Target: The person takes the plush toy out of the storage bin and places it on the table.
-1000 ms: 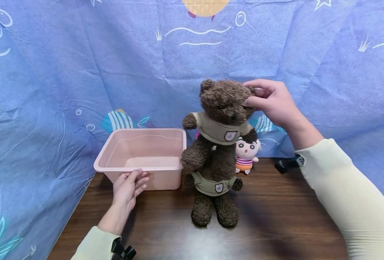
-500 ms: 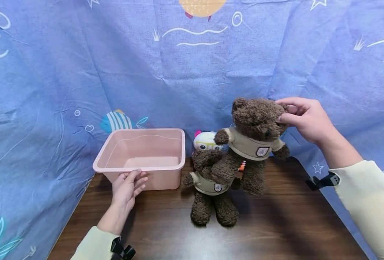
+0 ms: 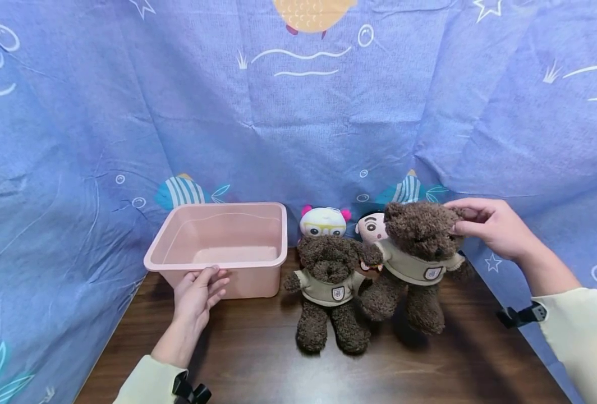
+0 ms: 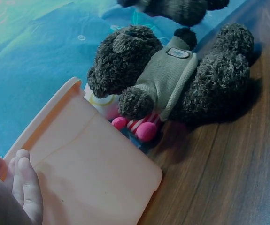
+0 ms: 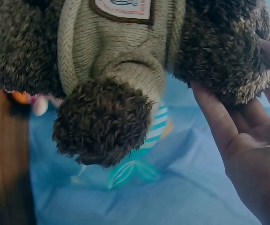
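My right hand (image 3: 500,233) pinches a brown teddy bear (image 3: 422,269) by the side of its head. This bear wears a beige sweater with a badge, and its feet hang low over the table at the right. In the right wrist view the fingers (image 5: 214,112) press into the dark fur. A matching teddy bear (image 3: 331,292) sits to its left, facing forward. With thumb and fingers, my left hand (image 3: 197,294) grips the front rim of a pink plastic basin (image 3: 258,283). The basin has nothing visible inside.
Behind the bears are a plush doll with yellow glasses (image 3: 324,221) and a plush doll with dark hair (image 3: 371,227), both partly hidden. A blue cloth (image 3: 298,134) with sea prints hangs behind the brown wooden table (image 3: 258,359).
My right hand has carried its teddy bear rightward and down, from in front of the seated bear to beside it. The left hand stays on the basin's rim.
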The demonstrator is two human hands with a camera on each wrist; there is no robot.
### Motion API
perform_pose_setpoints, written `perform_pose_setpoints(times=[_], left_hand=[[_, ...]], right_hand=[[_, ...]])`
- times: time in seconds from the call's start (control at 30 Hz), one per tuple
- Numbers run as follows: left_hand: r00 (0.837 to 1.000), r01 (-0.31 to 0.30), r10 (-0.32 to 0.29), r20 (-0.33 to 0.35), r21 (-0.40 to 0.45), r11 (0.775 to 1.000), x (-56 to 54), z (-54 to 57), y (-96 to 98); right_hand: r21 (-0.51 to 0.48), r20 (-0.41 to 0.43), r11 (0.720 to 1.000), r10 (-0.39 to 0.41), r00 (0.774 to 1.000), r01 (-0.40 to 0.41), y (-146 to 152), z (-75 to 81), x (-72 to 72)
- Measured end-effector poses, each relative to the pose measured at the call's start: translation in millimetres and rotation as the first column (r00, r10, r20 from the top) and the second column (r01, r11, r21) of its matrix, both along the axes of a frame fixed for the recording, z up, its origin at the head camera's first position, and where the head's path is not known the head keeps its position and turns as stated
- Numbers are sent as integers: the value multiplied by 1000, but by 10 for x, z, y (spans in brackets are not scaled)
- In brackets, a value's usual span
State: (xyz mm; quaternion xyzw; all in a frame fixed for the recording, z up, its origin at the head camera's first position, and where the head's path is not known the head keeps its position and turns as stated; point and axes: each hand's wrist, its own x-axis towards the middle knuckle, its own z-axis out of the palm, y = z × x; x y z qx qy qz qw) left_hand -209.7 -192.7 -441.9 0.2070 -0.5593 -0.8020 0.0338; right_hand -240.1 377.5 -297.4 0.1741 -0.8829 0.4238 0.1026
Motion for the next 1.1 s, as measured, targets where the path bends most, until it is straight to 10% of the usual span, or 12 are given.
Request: perform_pose_setpoints(times=[0.43, 0.73, 1.1], left_hand=[[1000, -5, 5, -2, -1, 1000, 3, -4, 21], [1000, -15, 15, 5, -15, 1000, 2, -18, 24], [1000, 1, -1, -7, -18, 1000, 24, -4, 6]], right_hand=[[-100, 115, 952, 300, 947, -289, 238, -597, -101], [-137, 121, 933, 348, 929, -332, 171, -889, -168], [-54, 108, 966, 258, 960, -253, 95, -1135, -136]])
